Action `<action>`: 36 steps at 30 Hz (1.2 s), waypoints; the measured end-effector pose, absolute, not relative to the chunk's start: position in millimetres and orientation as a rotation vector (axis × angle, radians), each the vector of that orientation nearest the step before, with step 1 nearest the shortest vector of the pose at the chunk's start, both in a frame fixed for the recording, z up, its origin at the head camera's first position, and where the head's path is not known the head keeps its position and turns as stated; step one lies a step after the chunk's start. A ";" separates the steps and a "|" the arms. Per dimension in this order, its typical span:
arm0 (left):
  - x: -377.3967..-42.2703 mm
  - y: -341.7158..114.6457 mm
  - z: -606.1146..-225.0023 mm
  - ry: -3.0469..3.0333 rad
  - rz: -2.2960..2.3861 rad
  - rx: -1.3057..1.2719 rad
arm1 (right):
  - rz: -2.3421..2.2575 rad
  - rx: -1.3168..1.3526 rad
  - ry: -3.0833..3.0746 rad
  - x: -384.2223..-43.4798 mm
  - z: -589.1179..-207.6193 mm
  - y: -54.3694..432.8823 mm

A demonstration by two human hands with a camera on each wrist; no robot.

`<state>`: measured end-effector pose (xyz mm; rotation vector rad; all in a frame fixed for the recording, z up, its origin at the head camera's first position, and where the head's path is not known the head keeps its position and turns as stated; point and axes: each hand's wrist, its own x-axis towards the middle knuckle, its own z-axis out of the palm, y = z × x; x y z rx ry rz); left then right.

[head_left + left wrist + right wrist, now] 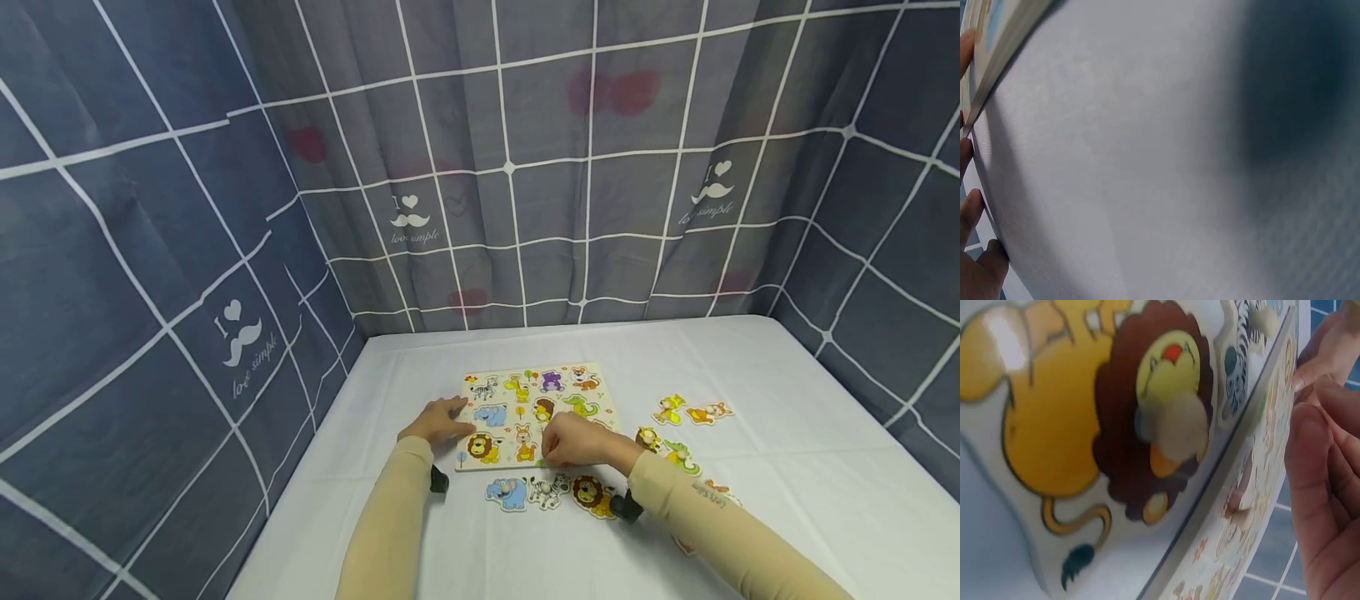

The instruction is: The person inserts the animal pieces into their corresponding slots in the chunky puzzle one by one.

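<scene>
A pale wooden animal puzzle board (502, 390) lies on the table. My left hand (438, 421) rests at its left edge, with fingers loosely spread; the left wrist view shows some fingers along the board's edge (991, 69). Over the board's lower right part, my right hand (573, 439) is curled, thumb and forefinger together in the right wrist view, and I see nothing between them. A hedgehog piece (543, 409) with a knob sits on the board just beyond it. In front of the board lie loose elephant (508, 493), zebra (548, 491) and lion (1116, 419) pieces.
Right of the board lie more loose pieces, among them a crocodile (681, 457), a yellow one (668, 409) and an orange one (708, 413). A few are partly hidden under my right forearm. Checked curtains (555, 192) hang behind the white table (337, 467) and on both sides.
</scene>
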<state>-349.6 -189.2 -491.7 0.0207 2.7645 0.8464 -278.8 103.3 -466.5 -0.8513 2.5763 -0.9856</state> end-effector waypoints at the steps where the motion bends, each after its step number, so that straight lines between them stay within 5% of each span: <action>1: -349.6 -189.0 -491.2 2.767 0.841 0.018 | -0.987 -0.850 2.566 -277.2 -466.4 102.5; 36: -348.8 -190.2 -492.4 2.771 0.835 0.027 | -0.883 -0.960 2.528 -255.2 -479.7 88.9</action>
